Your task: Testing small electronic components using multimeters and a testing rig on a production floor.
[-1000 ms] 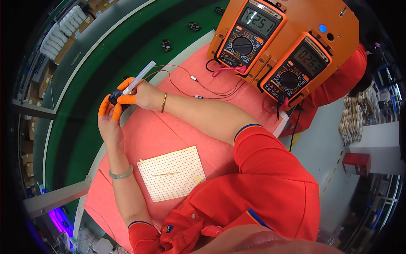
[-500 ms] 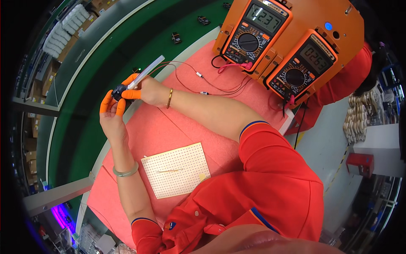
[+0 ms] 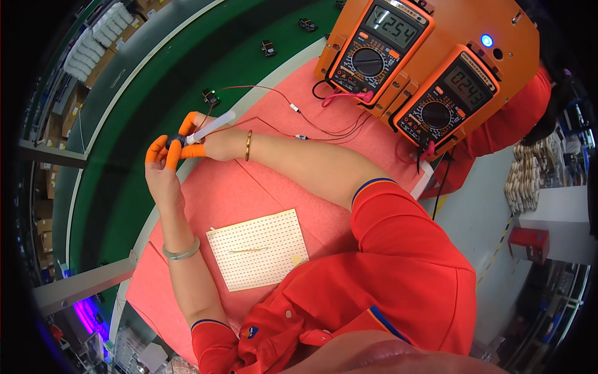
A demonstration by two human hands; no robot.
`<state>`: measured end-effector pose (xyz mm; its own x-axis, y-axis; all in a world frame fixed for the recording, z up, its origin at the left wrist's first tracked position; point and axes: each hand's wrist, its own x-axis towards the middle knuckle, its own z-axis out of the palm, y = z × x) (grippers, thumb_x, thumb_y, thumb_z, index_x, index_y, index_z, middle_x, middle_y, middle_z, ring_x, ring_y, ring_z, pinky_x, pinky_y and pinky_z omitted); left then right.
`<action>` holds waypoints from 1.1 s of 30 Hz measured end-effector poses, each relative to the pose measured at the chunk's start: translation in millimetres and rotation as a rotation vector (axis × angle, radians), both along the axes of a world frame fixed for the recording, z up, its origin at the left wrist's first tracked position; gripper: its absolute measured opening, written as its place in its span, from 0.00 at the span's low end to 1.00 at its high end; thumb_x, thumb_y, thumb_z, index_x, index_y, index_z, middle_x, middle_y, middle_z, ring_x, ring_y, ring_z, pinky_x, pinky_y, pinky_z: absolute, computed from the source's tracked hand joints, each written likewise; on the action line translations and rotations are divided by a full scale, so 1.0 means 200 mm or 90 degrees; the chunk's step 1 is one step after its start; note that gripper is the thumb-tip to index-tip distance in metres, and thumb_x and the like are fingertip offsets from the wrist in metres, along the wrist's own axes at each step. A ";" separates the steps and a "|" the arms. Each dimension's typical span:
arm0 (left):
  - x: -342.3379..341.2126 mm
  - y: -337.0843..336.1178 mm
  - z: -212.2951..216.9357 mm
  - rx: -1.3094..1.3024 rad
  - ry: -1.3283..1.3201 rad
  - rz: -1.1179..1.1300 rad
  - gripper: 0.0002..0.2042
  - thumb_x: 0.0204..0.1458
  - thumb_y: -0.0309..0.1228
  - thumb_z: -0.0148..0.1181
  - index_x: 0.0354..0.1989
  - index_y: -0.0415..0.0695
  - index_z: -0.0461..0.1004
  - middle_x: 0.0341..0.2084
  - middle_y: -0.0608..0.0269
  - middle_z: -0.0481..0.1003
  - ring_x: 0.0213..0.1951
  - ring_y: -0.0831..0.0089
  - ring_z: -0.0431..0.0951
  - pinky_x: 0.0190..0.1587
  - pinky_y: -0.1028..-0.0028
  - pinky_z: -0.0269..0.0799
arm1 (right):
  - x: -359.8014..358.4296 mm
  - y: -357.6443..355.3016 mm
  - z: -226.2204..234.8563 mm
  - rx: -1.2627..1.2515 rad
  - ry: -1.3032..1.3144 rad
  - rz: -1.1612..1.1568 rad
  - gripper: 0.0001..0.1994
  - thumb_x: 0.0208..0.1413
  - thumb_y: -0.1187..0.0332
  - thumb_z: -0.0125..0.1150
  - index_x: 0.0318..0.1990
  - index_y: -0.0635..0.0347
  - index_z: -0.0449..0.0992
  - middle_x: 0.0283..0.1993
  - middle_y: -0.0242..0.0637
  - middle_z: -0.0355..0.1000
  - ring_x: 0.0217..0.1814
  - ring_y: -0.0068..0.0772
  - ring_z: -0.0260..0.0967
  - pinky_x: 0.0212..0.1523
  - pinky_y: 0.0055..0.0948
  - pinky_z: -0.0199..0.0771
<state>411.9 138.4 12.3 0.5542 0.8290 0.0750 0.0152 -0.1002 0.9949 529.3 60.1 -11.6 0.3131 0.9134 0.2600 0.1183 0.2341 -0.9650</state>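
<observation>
Over the belt's edge, my left hand (image 3: pixel 163 177) pinches a small dark device (image 3: pixel 177 141) between fingers in orange finger cots. Close on its right, my right hand (image 3: pixel 208 143), also in orange finger cots, grips a translucent white stick-shaped tool (image 3: pixel 215 126) whose lower end meets the device. Fingers hide most of the device and the contact point. Thin red wires (image 3: pixel 274 92) run from beside my right hand toward two orange multimeters, a left one (image 3: pixel 369 61) and a right one (image 3: pixel 436 113), both with lit-up digits.
A green conveyor belt (image 3: pixel 134 112) curves past, carrying small dark devices (image 3: pixel 268 48); one (image 3: pixel 210 98) shows a green light. On the pink mat (image 3: pixel 218 193) lies a white sheet of small dashes (image 3: pixel 258 268) with a thin pale stick (image 3: pixel 249 250). Behind the orange meter stand (image 3: pixel 448 28) sits a red-sleeved person (image 3: pixel 511 115).
The white stick has tipped lower toward my right wrist, and my right hand has shifted slightly down. Devices on the belt have moved right and away. The meter digits differ, and the stand's blue light is brighter.
</observation>
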 end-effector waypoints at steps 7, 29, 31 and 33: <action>0.00 0.00 0.00 -0.067 -0.133 -0.079 0.23 0.44 0.22 0.55 0.50 0.39 0.58 0.30 0.63 0.68 0.36 0.79 0.67 0.40 0.83 0.61 | 0.01 -0.01 0.02 0.012 0.053 -0.040 0.15 0.42 0.69 0.61 0.35 0.60 0.62 0.30 0.34 0.65 0.32 0.21 0.62 0.34 0.20 0.63; -0.10 0.02 0.10 -0.332 -0.443 -0.252 0.22 0.48 0.27 0.49 0.52 0.38 0.53 0.37 0.53 0.66 0.39 0.65 0.70 0.43 0.71 0.68 | 0.09 0.08 -0.04 -0.014 0.262 -0.188 0.12 0.52 0.65 0.49 0.39 0.64 0.67 0.32 0.36 0.68 0.34 0.25 0.67 0.34 0.23 0.69; -0.08 0.03 0.09 -0.498 -0.519 -0.210 0.19 0.49 0.27 0.48 0.50 0.36 0.55 0.37 0.52 0.66 0.39 0.65 0.70 0.43 0.71 0.68 | 0.10 0.08 -0.05 -0.012 0.266 -0.188 0.12 0.52 0.65 0.49 0.39 0.64 0.67 0.32 0.36 0.68 0.35 0.25 0.67 0.34 0.23 0.70; -0.07 0.05 0.07 -0.531 -0.535 -0.207 0.19 0.49 0.26 0.48 0.50 0.36 0.56 0.36 0.52 0.66 0.39 0.64 0.70 0.43 0.70 0.69 | 0.11 0.07 -0.05 -0.008 0.234 -0.192 0.13 0.52 0.65 0.49 0.40 0.65 0.66 0.33 0.36 0.68 0.35 0.25 0.67 0.34 0.23 0.70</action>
